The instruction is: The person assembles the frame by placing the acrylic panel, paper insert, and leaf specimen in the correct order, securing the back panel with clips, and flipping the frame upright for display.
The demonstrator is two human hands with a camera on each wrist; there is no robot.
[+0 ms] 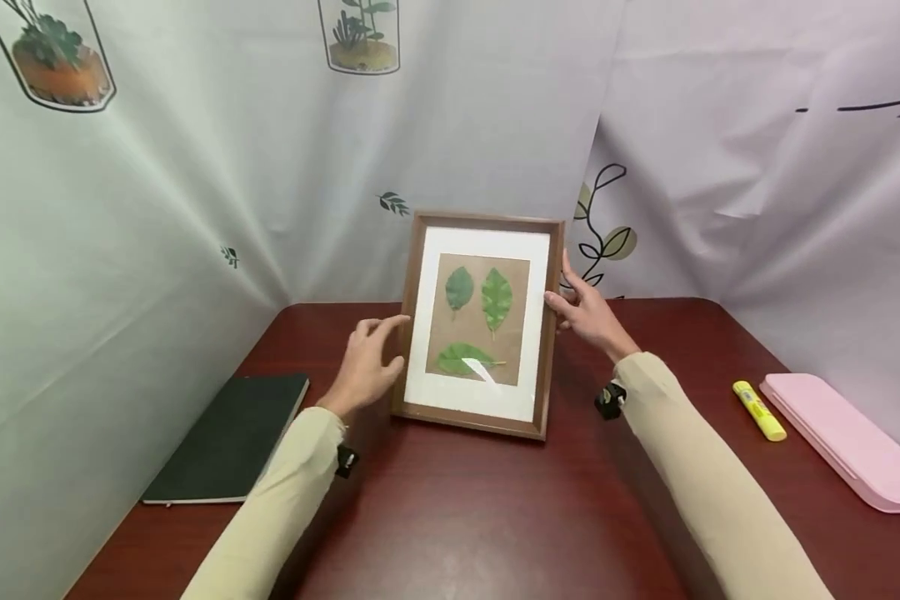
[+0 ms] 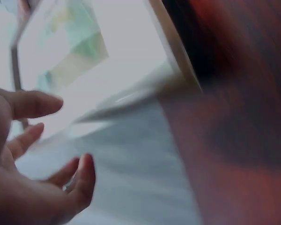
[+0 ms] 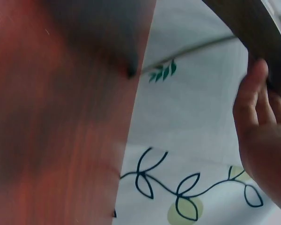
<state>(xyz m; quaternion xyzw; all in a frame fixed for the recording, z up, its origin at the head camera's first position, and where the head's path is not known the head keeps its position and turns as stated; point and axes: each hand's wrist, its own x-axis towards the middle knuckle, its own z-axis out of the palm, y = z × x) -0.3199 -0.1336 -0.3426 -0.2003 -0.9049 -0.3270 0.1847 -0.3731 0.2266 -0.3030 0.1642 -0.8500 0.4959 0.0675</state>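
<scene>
A brown wooden picture frame (image 1: 472,321) stands upright on the table, leaning back and turned slightly. Behind its glass, three green leaves lie on a brown sheet inside a white mat. My right hand (image 1: 588,315) grips the frame's right side, thumb on the front and fingers round the edge. In the right wrist view, that hand (image 3: 262,131) is against the dark side of the frame (image 3: 248,28). Close by the frame's left side is my left hand (image 1: 363,365), its fingers loosely bent. The left wrist view shows this hand (image 2: 37,187) with fingers spread, the blurred frame beyond them.
On the left of the dark red table (image 1: 450,517) lies a dark green notebook (image 1: 228,437). A yellow highlighter (image 1: 759,411) and a pink case (image 1: 855,437) lie at the right. White cloth (image 1: 480,125) with plant prints hangs behind and at both sides.
</scene>
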